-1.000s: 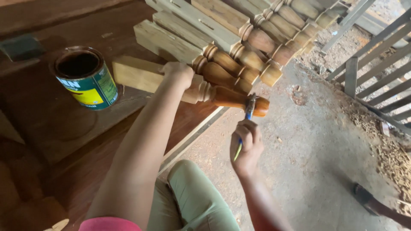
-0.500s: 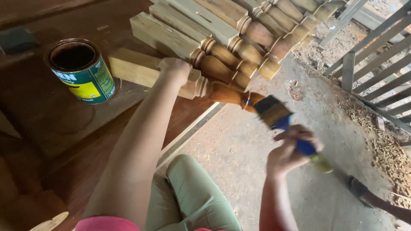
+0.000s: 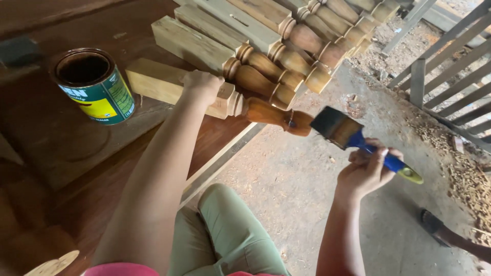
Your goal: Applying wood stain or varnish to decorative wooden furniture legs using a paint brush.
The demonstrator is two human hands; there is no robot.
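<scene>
A dark wooden table (image 3: 66,153) fills the left of the frame, with a concrete floor (image 3: 307,194) strewn with shavings at the right. At upper left an open tin can (image 3: 94,87) is seen. At centre, a turned baluster (image 3: 225,99), pale at its square end and glossy brown at its tip, is pressed down by the left hand (image 3: 202,86), fingers curled over it. At right, a blue-handled brush (image 3: 358,140) is clamped in the right hand (image 3: 365,171), its bristles just beside the stained tip.

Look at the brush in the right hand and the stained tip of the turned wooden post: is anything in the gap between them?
Nothing visible. The brush in the right hand hangs just right of the stained tip of the post that the left hand holds; only bare floor shows below.
</scene>
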